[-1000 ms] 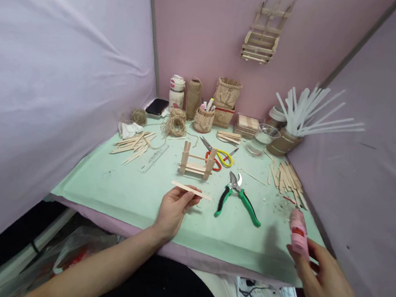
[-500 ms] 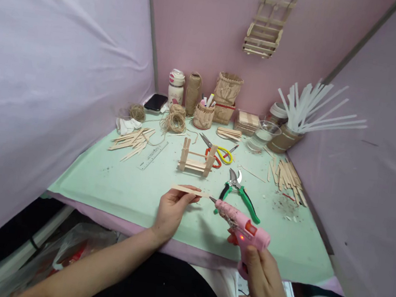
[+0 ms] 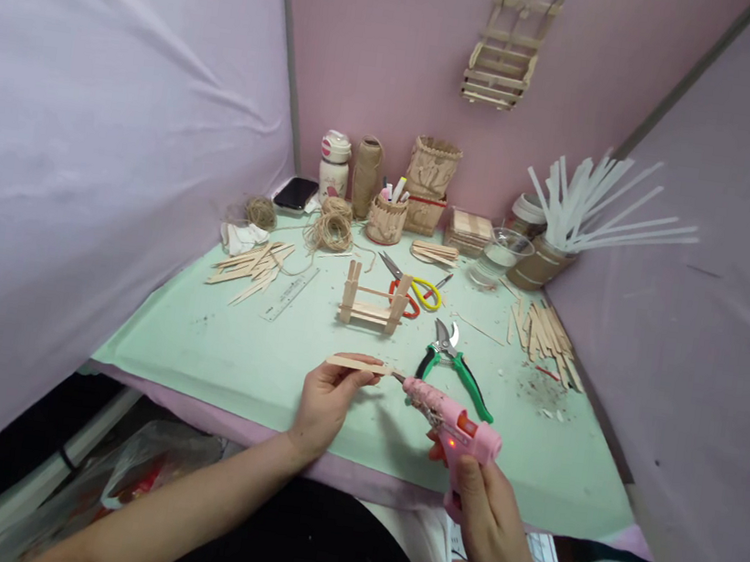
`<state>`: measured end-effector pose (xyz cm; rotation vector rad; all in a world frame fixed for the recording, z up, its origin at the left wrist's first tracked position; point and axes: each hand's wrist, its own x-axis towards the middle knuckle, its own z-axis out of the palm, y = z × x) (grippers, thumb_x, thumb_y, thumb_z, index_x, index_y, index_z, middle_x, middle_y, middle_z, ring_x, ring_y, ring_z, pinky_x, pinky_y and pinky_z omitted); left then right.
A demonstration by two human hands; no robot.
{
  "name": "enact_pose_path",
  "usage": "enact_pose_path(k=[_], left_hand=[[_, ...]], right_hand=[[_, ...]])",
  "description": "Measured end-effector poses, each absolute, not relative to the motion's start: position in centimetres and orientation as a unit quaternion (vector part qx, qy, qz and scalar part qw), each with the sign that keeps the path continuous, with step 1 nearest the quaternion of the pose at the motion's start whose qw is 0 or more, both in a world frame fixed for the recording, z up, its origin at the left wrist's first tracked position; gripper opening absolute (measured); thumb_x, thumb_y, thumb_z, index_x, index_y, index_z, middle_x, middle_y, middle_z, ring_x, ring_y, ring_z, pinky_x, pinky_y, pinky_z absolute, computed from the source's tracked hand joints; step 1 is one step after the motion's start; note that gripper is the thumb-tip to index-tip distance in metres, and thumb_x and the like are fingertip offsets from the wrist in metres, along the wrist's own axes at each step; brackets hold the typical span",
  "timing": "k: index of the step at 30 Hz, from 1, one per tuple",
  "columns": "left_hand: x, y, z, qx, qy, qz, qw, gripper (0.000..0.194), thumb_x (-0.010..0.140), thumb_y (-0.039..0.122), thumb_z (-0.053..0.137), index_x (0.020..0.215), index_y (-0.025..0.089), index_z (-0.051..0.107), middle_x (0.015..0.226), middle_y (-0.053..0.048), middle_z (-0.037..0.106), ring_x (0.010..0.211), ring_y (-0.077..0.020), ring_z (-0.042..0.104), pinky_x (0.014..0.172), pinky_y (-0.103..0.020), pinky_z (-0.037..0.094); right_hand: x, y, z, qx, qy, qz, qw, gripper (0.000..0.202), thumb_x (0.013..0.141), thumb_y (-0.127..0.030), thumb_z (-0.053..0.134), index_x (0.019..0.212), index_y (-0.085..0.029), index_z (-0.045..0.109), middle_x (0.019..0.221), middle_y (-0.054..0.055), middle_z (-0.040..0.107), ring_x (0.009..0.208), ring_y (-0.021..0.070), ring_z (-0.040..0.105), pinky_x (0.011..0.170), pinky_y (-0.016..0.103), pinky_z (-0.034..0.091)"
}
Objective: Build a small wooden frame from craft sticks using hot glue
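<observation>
My left hand (image 3: 324,403) pinches a flat wooden stick (image 3: 351,364), which lies level above the front of the mint-green tabletop. My right hand (image 3: 480,507) is wrapped round the handle of a pink glue gun (image 3: 444,415) with a small orange light lit. The gun's metal nozzle meets or nearly meets the stick's right end. Behind my left hand stands a small frame of wooden sticks (image 3: 372,312), upright on the table. Green-handled pruning shears (image 3: 464,385) lie open just beyond the glue gun.
Scissors (image 3: 425,292) lie behind the frame. Loose sticks lie at left (image 3: 252,267) and right (image 3: 547,341), with a ruler (image 3: 290,294) near the left pile. Twine (image 3: 333,225), a pen holder (image 3: 387,220), a plastic cup (image 3: 497,258) and glue sticks (image 3: 585,203) line the back.
My right hand and the glue gun have moved slightly left. The stick in my left hand has shifted a little, with the nozzle still at its right end.
</observation>
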<state>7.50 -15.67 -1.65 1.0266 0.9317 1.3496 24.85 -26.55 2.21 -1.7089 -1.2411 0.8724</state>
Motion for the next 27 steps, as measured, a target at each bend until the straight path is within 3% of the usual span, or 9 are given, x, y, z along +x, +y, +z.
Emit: enact_pose_path(k=[8, 17, 27], left_hand=[[7.51, -15.77, -1.43, 0.439, 0.391, 0.576, 0.568, 0.014, 0.075, 0.025, 0.073, 0.085, 0.015, 0.074, 0.094, -0.007, 0.074, 0.082, -0.0175, 0.069, 0.076, -0.03, 0.058], [7.45, -15.8, -1.44, 0.443, 0.387, 0.576, 0.567, 0.013, 0.076, 0.025, 0.072, 0.085, 0.015, 0.074, 0.094, -0.007, 0.074, 0.082, -0.0167, 0.069, 0.077, -0.029, 0.057], [7.46, -15.83, -1.35, 0.44, 0.4, 0.568, 0.57, 0.015, 0.076, 0.025, 0.071, 0.087, 0.015, 0.074, 0.093, -0.006, 0.074, 0.081, -0.0162, 0.069, 0.079, -0.029, 0.057]], right_hand=[[24.66, -26.3, 2.22, -0.681, -0.493, 0.347, 0.416, 0.066, 0.086, -0.069, 0.037, 0.099, -0.013, 0.071, 0.057, 0.003, 0.054, 0.05, 0.0167, 0.046, 0.054, 0.031, 0.05], [24.91, -26.72, 1.28, -0.685, -0.486, 0.345, 0.42, 0.06, 0.089, -0.065, 0.038, 0.097, -0.014, 0.07, 0.081, 0.01, 0.067, 0.068, 0.0207, 0.059, 0.061, 0.03, 0.052], [24.9, -26.77, 2.13, -0.692, -0.47, 0.344, 0.427, 0.056, 0.089, -0.063, 0.04, 0.092, -0.015, 0.071, 0.088, 0.012, 0.071, 0.066, 0.0206, 0.061, 0.057, 0.03, 0.052]])
